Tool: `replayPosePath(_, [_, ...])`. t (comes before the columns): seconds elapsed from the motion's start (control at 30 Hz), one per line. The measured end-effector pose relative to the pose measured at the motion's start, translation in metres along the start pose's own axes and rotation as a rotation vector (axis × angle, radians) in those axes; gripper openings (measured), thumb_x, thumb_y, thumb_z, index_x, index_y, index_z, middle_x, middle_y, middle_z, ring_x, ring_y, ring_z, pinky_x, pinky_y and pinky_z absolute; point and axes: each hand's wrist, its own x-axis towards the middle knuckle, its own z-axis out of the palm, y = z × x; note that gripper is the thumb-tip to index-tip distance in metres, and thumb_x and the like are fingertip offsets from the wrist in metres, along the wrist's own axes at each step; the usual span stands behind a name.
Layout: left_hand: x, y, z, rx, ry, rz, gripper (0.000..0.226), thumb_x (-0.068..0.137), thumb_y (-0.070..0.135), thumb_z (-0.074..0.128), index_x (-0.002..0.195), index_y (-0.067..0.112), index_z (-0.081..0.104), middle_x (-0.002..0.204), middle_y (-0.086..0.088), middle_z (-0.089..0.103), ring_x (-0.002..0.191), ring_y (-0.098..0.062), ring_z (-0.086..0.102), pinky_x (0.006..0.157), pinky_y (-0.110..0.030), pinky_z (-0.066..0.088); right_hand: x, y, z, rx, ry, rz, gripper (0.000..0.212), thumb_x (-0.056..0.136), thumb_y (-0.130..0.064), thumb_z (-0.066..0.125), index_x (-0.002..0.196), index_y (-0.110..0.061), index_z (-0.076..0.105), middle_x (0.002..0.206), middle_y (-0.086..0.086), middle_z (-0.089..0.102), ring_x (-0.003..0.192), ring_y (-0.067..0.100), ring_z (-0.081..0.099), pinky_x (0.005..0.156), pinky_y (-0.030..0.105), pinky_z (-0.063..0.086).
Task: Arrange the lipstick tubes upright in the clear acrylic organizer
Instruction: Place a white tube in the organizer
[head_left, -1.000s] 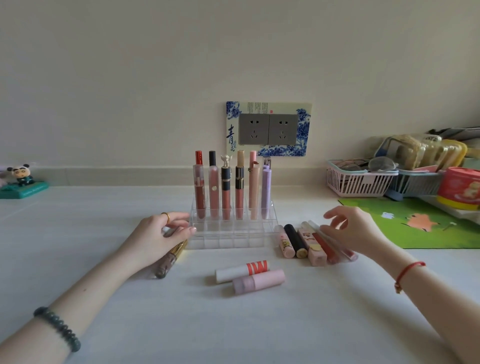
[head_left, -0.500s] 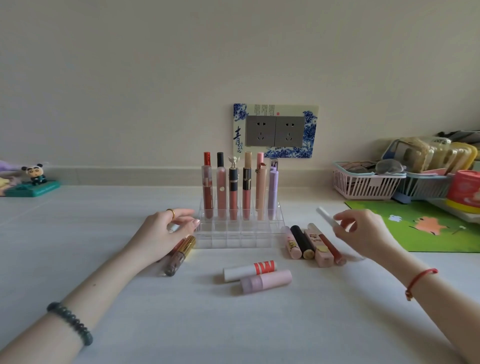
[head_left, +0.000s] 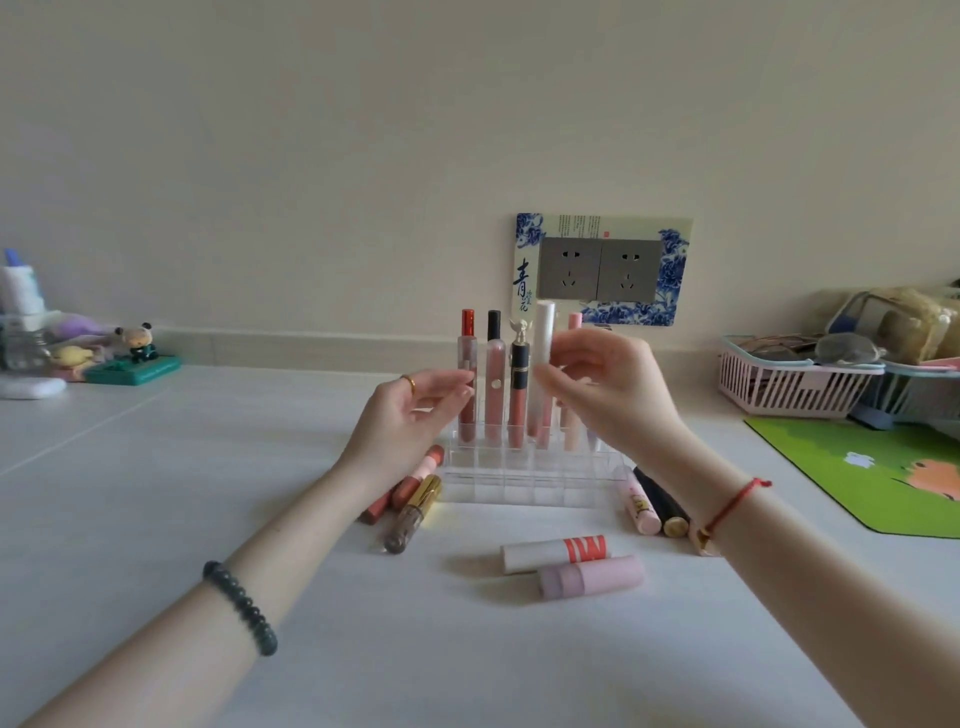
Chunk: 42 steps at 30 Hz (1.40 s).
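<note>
The clear acrylic organizer (head_left: 519, 486) stands mid-table with several lipstick tubes upright in its back row, among them a red-capped tube (head_left: 467, 332) and a black-capped one (head_left: 493, 332). My right hand (head_left: 618, 400) pinches a white-capped tube (head_left: 544, 332) upright over the back row, its lower end down among the standing tubes. My left hand (head_left: 405, 415) hovers at the organizer's left with relaxed fingers, fingertips beside the red-capped tube, holding nothing. Loose tubes lie flat: a gold-capped one (head_left: 415, 514) at the left, a white red-striped one (head_left: 553, 552) and a pink one (head_left: 592, 576) in front, a pale pink one (head_left: 636, 504) and a black one (head_left: 660, 501) at the right.
A pink basket (head_left: 789, 387) and a green mat (head_left: 878, 467) fill the right side. A double wall socket (head_left: 602, 270) sits behind the organizer. A panda figurine (head_left: 137, 343) and small bottles stand far left.
My right hand picked the white-capped tube from the pile at the right and carried it up and left over the organizer. My left hand rose from the table to the organizer's left side.
</note>
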Motion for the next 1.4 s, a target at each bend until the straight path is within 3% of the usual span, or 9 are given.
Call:
replayPosePath(0.27, [0.019, 0.000, 0.008, 0.008, 0.038, -0.030, 0.013, 0.081, 0.024, 0.065, 0.083, 0.037, 0.066, 0.087, 0.016, 0.070, 0.087, -0.007, 0.066, 0.083, -0.024, 0.050, 0.024, 0.012, 0.050, 0.080, 0.084, 0.064, 0.010, 0.074, -0.011, 0.068, 0.084, -0.015, 0.066, 0.076, -0.002, 0.068, 0.073, 0.010, 0.067, 0.070, 0.020, 0.056])
replayPosePath(0.43, [0.014, -0.010, 0.009, 0.041, 0.118, -0.116, 0.004, 0.079, 0.030, 0.067, 0.081, 0.034, 0.068, 0.080, 0.007, 0.073, 0.079, -0.012, 0.069, 0.066, -0.027, 0.054, 0.022, 0.022, 0.065, 0.032, 0.055, 0.046, 0.011, 0.076, -0.012, 0.067, 0.078, -0.023, 0.065, 0.072, -0.012, 0.066, 0.070, 0.003, 0.065, 0.068, 0.016, 0.055])
replayPosePath(0.53, [0.012, -0.010, 0.009, 0.054, 0.137, -0.153, 0.006, 0.078, 0.030, 0.068, 0.083, 0.029, 0.070, 0.076, 0.005, 0.073, 0.064, -0.017, 0.068, 0.052, -0.029, 0.052, 0.021, 0.027, 0.070, 0.011, 0.058, 0.043, 0.009, 0.077, -0.012, 0.067, 0.079, -0.021, 0.066, 0.070, -0.011, 0.065, 0.067, 0.002, 0.064, 0.066, 0.015, 0.054])
replayPosePath(0.7, [0.007, -0.014, 0.009, 0.044, 0.120, -0.192, 0.006, 0.079, 0.024, 0.068, 0.085, 0.023, 0.068, 0.078, -0.004, 0.072, 0.038, -0.004, 0.055, 0.038, -0.015, 0.040, 0.016, 0.036, 0.077, -0.047, 0.044, 0.056, 0.012, 0.077, -0.013, 0.067, 0.089, -0.012, 0.069, 0.072, -0.007, 0.065, 0.066, 0.001, 0.062, 0.066, 0.011, 0.052])
replayPosePath(0.83, [0.004, -0.016, 0.008, 0.054, 0.100, -0.178, 0.007, 0.080, 0.019, 0.067, 0.083, 0.025, 0.065, 0.082, -0.005, 0.071, 0.037, 0.002, 0.053, 0.040, -0.007, 0.036, 0.013, 0.039, 0.080, -0.057, 0.021, 0.061, 0.014, 0.078, -0.014, 0.067, 0.091, -0.011, 0.068, 0.074, -0.007, 0.065, 0.067, -0.002, 0.061, 0.065, 0.007, 0.050])
replayPosePath(0.97, [0.004, -0.018, 0.009, 0.090, 0.091, -0.161, 0.006, 0.080, 0.018, 0.067, 0.084, 0.022, 0.067, 0.078, 0.000, 0.069, 0.040, 0.003, 0.053, 0.050, -0.014, 0.040, 0.011, 0.041, 0.081, -0.077, 0.018, 0.067, 0.015, 0.078, -0.013, 0.067, 0.092, -0.010, 0.068, 0.076, -0.005, 0.065, 0.067, 0.000, 0.060, 0.064, 0.005, 0.049])
replayPosePath(1.1, [0.004, -0.018, 0.008, 0.135, 0.084, -0.139, 0.017, 0.080, 0.016, 0.066, 0.075, 0.032, 0.063, 0.073, 0.008, 0.066, 0.039, 0.005, 0.051, 0.052, -0.021, 0.038, 0.010, 0.043, 0.082, -0.083, 0.005, 0.075, 0.015, 0.078, -0.014, 0.067, 0.092, -0.010, 0.068, 0.075, -0.006, 0.064, 0.065, -0.001, 0.059, 0.062, 0.003, 0.048])
replayPosePath(1.4, [0.002, -0.019, 0.007, 0.159, 0.063, -0.134, 0.009, 0.080, 0.017, 0.066, 0.080, 0.026, 0.064, 0.074, 0.009, 0.065, 0.040, 0.006, 0.052, 0.052, -0.019, 0.039, 0.008, 0.043, 0.082, -0.094, -0.013, 0.071, 0.017, 0.078, -0.013, 0.067, 0.094, -0.010, 0.067, 0.075, -0.007, 0.063, 0.065, -0.004, 0.058, 0.061, 0.001, 0.046])
